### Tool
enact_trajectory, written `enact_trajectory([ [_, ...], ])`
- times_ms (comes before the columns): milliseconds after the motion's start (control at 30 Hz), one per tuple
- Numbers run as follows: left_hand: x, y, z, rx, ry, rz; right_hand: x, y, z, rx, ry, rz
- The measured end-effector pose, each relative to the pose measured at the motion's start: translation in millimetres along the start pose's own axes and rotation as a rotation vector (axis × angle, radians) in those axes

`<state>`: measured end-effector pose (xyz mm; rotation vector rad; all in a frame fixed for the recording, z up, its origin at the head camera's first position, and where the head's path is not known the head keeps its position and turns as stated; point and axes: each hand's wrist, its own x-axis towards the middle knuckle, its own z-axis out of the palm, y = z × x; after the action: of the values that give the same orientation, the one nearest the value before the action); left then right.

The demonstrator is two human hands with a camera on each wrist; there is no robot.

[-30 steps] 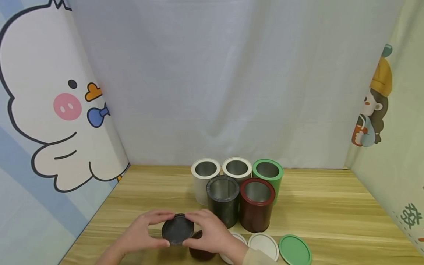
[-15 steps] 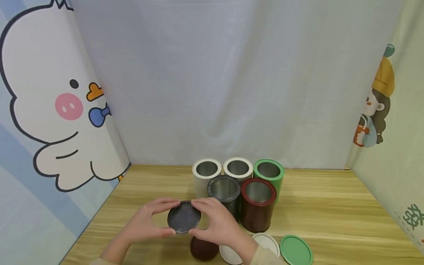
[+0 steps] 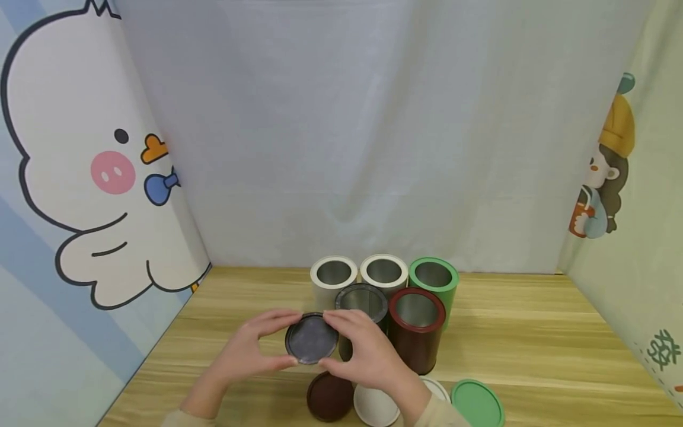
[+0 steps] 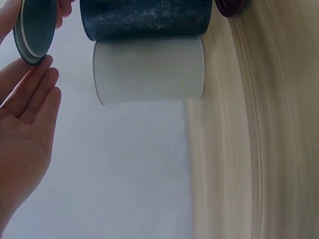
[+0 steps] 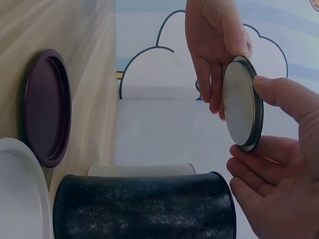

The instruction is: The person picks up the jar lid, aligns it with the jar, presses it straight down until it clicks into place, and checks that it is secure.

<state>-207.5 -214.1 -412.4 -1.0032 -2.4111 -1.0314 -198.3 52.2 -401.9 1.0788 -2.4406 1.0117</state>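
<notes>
A round black lid point(image 3: 312, 338) is held up in the air by its edge, its pale underside showing in the right wrist view. My left hand point(image 3: 261, 346) pinches its left side between thumb and fingers. On the opposite side my right hand point(image 3: 365, 350) grips the rim the same way. Just behind the right fingers stands an open black can point(image 3: 347, 347), partly covered by that hand in the head view. Right beside it is a dark red can point(image 3: 415, 344), also open, showing a bare metal inside.
Behind stand two white cans point(image 3: 322, 295) point(image 3: 384, 259) and a green can point(image 3: 451, 296), all lidless. Along the front lie a dark red lid point(image 3: 330, 397), two white lids point(image 3: 376, 407) point(image 3: 437, 388) and a green lid point(image 3: 477, 403). A grey curtain point(image 3: 352, 130) hangs behind the wooden table point(image 3: 523, 332).
Both hands have carried the black lid up and to the right, from over the front of the table toward the black can. The cans and the other lids have stayed put.
</notes>
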Motion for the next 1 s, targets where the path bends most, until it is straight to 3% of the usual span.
enact_trajectory([
  [267,15.0,2.9,9.6,-0.005,0.026,0.033,-1.8,8.4,-9.6,-0.019,0.051,0.017],
  [667,37.9,12.7,19.5,0.012,0.033,0.031,-3.6,19.8,-26.4,-0.061,0.078,0.047],
  [1000,56.3,17.3,29.0,-0.003,0.008,-0.020,-4.9,31.0,-36.1,-0.059,0.107,0.085],
])
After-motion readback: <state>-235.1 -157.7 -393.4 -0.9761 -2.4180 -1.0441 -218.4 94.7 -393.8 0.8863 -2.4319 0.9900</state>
